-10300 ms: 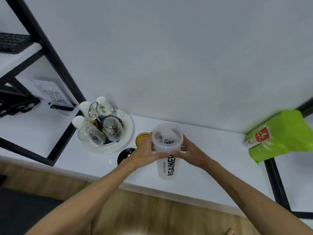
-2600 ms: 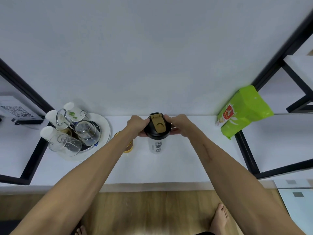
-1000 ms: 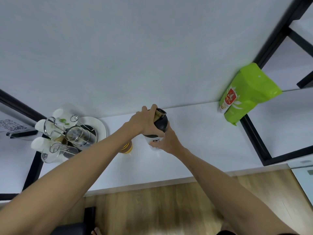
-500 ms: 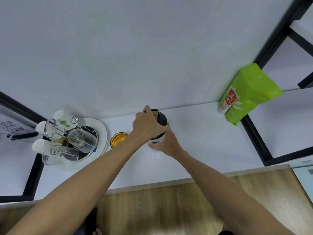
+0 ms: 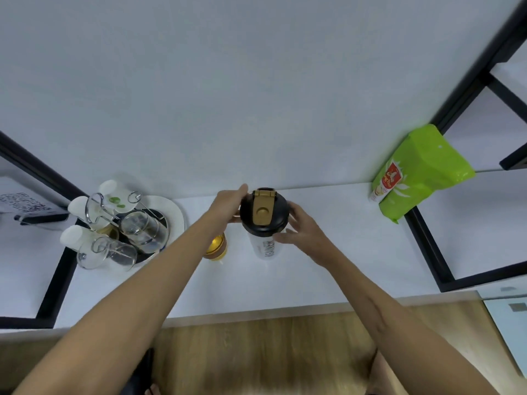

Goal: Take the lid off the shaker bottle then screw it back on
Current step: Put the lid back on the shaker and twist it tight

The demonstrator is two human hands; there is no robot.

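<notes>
The shaker bottle [image 5: 265, 248] stands upright on the white shelf [image 5: 313, 269], a translucent body with black lettering. Its black lid [image 5: 281, 213] with a gold flip cap sits on top of it. My left hand [image 5: 226, 206] is against the lid's left side, fingers curled around the rim. My right hand [image 5: 303, 228] cups the right side, fingers spread, with the thumb on the bottle's upper body and the fingertips at the lid's edge.
A small amber jar [image 5: 216, 246] stands just left of the bottle, partly behind my left forearm. Further left is a round tray [image 5: 175, 215] with glasses and white cups. A green bag [image 5: 422, 172] leans at the right by black frame bars [image 5: 425, 246].
My left hand has come off the top of the lid to its left side, uncovering the gold cap. My right hand has opened its fingers and risen toward the lid. The camera has tilted.
</notes>
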